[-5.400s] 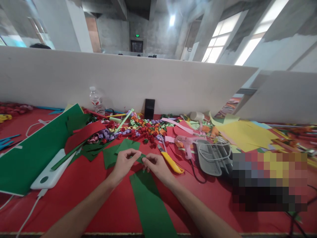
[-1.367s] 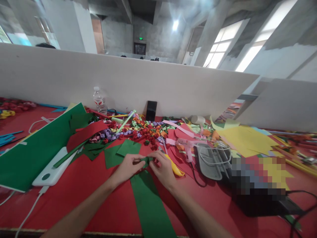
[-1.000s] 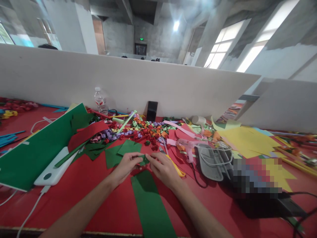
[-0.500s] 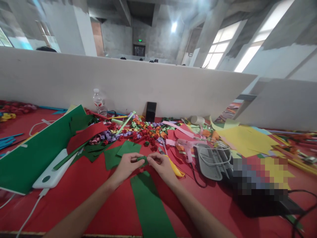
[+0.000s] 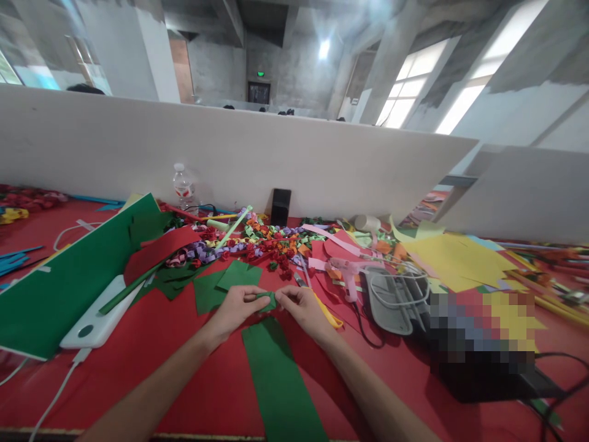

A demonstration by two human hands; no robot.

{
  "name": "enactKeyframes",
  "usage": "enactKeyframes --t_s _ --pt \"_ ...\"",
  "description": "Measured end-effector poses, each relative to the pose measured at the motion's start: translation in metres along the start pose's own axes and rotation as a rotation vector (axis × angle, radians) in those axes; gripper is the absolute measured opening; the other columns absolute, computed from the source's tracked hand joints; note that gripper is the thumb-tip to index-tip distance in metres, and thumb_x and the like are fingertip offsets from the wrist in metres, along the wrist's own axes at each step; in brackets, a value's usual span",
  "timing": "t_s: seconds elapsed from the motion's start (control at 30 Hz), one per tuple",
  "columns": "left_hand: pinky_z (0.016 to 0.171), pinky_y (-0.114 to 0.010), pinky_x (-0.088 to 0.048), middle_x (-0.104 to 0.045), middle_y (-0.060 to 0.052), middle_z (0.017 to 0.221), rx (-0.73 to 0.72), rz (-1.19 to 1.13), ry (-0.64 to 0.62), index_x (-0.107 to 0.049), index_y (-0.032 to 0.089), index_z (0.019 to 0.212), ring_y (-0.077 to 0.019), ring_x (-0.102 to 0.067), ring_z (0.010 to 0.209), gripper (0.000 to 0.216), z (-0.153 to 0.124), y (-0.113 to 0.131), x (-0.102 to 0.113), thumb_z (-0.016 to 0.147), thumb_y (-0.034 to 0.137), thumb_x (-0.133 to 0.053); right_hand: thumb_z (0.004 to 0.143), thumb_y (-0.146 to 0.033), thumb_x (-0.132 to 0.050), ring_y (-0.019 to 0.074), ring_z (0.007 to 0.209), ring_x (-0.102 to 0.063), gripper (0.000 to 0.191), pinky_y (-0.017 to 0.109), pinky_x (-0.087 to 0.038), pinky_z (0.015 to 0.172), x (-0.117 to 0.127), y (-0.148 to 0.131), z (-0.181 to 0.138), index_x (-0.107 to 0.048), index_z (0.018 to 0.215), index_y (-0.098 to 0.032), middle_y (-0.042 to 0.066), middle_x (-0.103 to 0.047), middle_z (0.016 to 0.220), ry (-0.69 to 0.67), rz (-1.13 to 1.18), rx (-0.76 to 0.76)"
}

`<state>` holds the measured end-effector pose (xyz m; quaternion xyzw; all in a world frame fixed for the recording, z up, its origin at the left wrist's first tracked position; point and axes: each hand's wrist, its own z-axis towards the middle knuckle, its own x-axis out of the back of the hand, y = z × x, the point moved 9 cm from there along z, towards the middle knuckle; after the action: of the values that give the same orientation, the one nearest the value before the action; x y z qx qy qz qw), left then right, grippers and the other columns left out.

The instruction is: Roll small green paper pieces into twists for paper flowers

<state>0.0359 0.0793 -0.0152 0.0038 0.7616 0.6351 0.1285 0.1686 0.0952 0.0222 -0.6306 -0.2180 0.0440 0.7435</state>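
Note:
Between my two hands is a small piece of green paper [image 5: 270,300], partly covered by the fingers. My left hand [image 5: 240,305] pinches it from the left with thumb and forefinger. From the right, the fingertips of my right hand [image 5: 299,305] close on its edge. A long green paper strip [image 5: 280,374] lies on the red table just below the hands. Flat green paper pieces [image 5: 237,277] rest beyond my left hand. Beside my right hand lies a yellow curved item [image 5: 332,314], partly hidden by that hand.
Several small paper flowers [image 5: 276,245] are heaped at the back. A pink glue gun [image 5: 348,276] and a grey tray [image 5: 391,304] are on the right. On the left are a white power strip [image 5: 99,316] and a green board [image 5: 69,288]. A phone [image 5: 280,207] leans against the white partition [image 5: 322,166].
The green paper piece looks flatter and more spread between my fingertips than before. My right fingers have shifted slightly to the right; the left hand has barely moved.

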Motion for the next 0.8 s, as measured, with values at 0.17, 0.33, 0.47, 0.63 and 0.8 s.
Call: enactKeyframes --t_s 0.17,0.33,0.47,0.63,0.8 --pt "0.063 -0.026 -0.052 -0.076 -0.010 0.079 -0.004 0.007 0.016 -0.074 0.013 0.087 -0.0183 -0.069 0.067 0.036 -0.0005 0.0018 0.0005 0.066 0.040 -0.082 0.081 -0.045 -0.064 0.0139 0.063 -0.056 0.031 0.024 -0.042 0.060 -0.0013 0.0062 -0.0006 -0.068 0.074 -0.015 0.001 -0.064 0.067 -0.014 0.005 -0.031" --pt "0.063 -0.026 -0.051 -0.076 -0.010 0.078 -0.028 0.056 0.018 -0.074 0.012 0.086 -0.0190 -0.069 0.067 0.036 -0.0016 0.0059 -0.0003 0.066 0.040 -0.081 0.079 -0.042 -0.067 0.0140 0.063 -0.058 0.028 0.024 -0.043 0.060 -0.0019 0.0073 -0.0002 -0.070 0.072 -0.015 0.001 -0.066 0.068 -0.034 -0.016 -0.024" --pt "0.061 -0.026 -0.050 -0.075 -0.009 0.076 -0.054 0.119 0.033 -0.074 0.013 0.083 -0.0189 -0.068 0.066 0.032 -0.0007 0.0077 0.0014 0.066 0.040 -0.080 0.078 -0.042 -0.067 0.0139 0.061 -0.057 0.028 0.024 -0.043 0.058 -0.0029 0.0088 0.0002 -0.070 0.072 -0.015 0.001 -0.066 0.066 -0.036 -0.012 -0.030" --pt "0.061 -0.027 -0.050 -0.074 -0.007 0.073 -0.124 0.186 0.021 -0.074 0.014 0.080 -0.0201 -0.067 0.067 0.027 0.0016 0.0077 0.0016 0.070 0.039 -0.077 0.079 -0.041 -0.067 0.0162 0.071 -0.061 0.025 0.026 -0.047 0.065 -0.0029 0.0071 -0.0006 -0.069 0.079 -0.015 0.003 -0.069 0.075 0.023 0.033 0.006" --pt "0.058 -0.025 -0.047 -0.073 -0.007 0.073 -0.145 0.247 0.023 -0.074 0.013 0.080 -0.0193 -0.065 0.066 0.025 0.0015 0.0074 0.0025 0.072 0.037 -0.075 0.080 -0.039 -0.067 0.0148 0.063 -0.058 0.026 0.025 -0.044 0.060 -0.0021 0.0072 -0.0012 -0.068 0.071 -0.015 0.001 -0.065 0.066 0.065 0.007 0.008"
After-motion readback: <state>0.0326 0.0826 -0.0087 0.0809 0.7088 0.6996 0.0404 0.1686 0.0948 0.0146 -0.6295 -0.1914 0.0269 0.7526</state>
